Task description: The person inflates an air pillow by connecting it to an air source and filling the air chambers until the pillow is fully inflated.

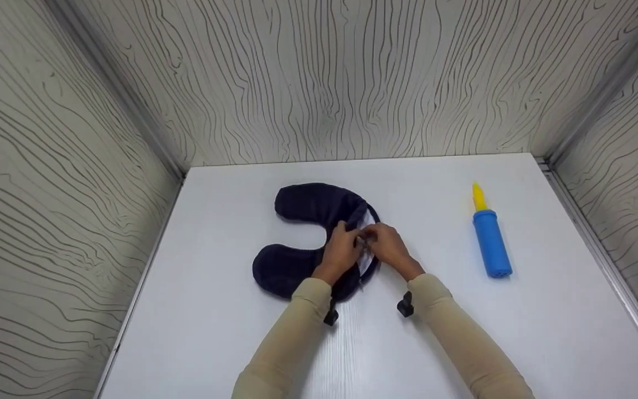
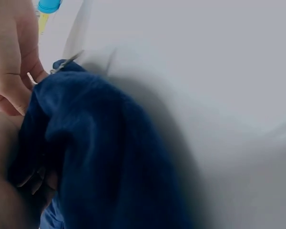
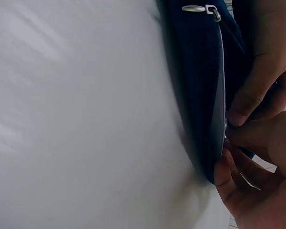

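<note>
A dark navy U-shaped neck pillow (image 1: 305,202) lies flat on the white table, its two ends toward the left. Along its outer curve the zipped edge stands open, and a whitish inner layer (image 1: 364,260) shows there. My left hand (image 1: 341,252) grips the cover beside this opening. Thumb and fingers of my right hand (image 1: 388,244) pinch at the opening, close to the left fingertips. Between the two hands a small pale piece (image 3: 225,124) shows in the right wrist view; I cannot tell what it is. A silver zipper pull (image 3: 195,8) hangs at the opening's near end.
To the right on the table (image 1: 202,343) lies a blue hand pump (image 1: 492,244) with a yellow nozzle (image 1: 479,197) pointing to the back. Wood-patterned panels (image 1: 319,83) enclose the table at the back and both sides.
</note>
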A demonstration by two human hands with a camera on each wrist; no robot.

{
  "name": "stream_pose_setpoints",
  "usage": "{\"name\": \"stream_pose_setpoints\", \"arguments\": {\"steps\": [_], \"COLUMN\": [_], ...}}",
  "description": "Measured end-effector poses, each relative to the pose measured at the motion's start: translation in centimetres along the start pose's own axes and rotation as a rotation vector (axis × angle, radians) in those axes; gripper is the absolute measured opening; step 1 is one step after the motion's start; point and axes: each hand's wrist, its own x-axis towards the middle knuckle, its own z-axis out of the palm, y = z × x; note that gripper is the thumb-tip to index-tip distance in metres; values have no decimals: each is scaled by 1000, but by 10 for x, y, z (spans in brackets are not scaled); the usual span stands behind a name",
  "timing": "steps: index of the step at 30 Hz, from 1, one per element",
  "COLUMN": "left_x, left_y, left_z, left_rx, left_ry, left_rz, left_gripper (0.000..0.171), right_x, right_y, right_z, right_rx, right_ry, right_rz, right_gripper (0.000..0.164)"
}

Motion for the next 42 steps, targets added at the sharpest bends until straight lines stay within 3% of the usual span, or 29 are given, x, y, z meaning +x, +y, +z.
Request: {"name": "stream_pose_setpoints", "arguments": {"steps": [5, 13, 27, 34, 42], "left_x": [-1, 1, 4, 1, 1], "left_y": [-1, -5, -13, -19, -23], "left_z": [2, 4, 1, 0, -2], "left_rx": [14, -19, -81, -72, -70], "left_ry": [-6, 18, 78, 53, 42], "left_rz": [-6, 1, 15, -34, 9], "left_gripper": [20, 17, 10, 19, 22], "right_x": [3, 4, 7, 7, 6], "right_y": [1, 0, -2, -1, -3], "right_z": [3, 5, 3, 4, 4], "right_rx": [-28, -67, 49, 89, 148], "right_ry": [-10, 20, -22, -10, -29], "right_rz": [-2, 26, 95, 89, 105], "right_gripper": [28, 13, 17, 15, 17]}}
